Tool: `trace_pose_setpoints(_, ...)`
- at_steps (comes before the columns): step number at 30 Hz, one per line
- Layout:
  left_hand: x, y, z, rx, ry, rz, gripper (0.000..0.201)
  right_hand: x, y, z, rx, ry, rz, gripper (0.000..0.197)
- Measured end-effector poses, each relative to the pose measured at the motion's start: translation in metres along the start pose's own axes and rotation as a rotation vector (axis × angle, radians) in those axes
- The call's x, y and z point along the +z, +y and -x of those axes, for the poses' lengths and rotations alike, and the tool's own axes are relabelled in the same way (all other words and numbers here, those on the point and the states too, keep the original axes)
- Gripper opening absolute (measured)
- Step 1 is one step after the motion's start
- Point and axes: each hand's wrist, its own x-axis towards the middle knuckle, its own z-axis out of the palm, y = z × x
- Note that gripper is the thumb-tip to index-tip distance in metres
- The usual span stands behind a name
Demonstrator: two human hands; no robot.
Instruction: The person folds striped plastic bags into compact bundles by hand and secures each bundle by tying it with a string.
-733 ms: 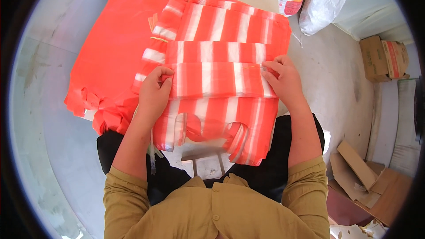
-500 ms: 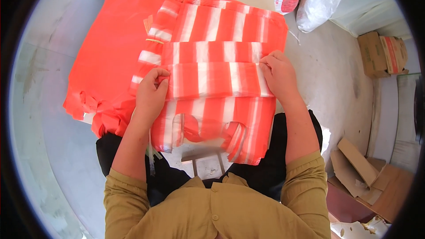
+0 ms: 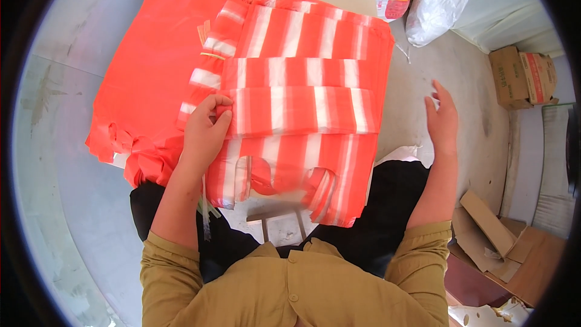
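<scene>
Two hands in view. Touching the left edge of a folded stack of red-and-white striped plastic bags [image 3: 302, 109], lying just right of a flat plain red plastic pile [image 3: 157, 54], with the left hand [image 3: 204, 130] in a narrowed grip; cannot tell whether pinching. Holding the right hand [image 3: 443, 116] right of the stack, loosely open and empty.
</scene>
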Motion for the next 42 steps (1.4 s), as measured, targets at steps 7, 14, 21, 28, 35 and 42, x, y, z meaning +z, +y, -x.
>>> trace_pose_setpoints(7,-0.005,-0.011,0.004,0.012,-0.006,0.039,0.031,0.017,-0.119,0.031,-0.72,-0.359,-0.087,0.05)
trace_pose_setpoints(14,0.003,0.037,0.023,0.371,0.016,-0.687,0.059,0.032,-0.125,0.036,-0.731,-0.419,-0.004,0.061)
trace_pose_setpoints(21,0.003,0.021,0.016,0.546,-0.077,-0.778,0.059,0.042,-0.123,0.038,-0.778,-0.353,0.035,0.055)
trace_pose_setpoints(28,-0.006,0.025,0.014,0.615,-0.072,-0.825,0.044,0.015,-0.128,0.026,-0.638,-0.502,-0.073,0.048)
trace_pose_setpoints(35,-0.028,0.019,0.017,0.11,-0.238,-0.107,0.015,-0.005,-0.124,0.021,-0.096,-0.746,-0.558,0.026)
trace_pose_setpoints(42,0.008,0.012,-0.005,0.026,-0.074,0.257,0.052,0.023,-0.112,0.003,0.201,-0.691,-0.47,0.021)
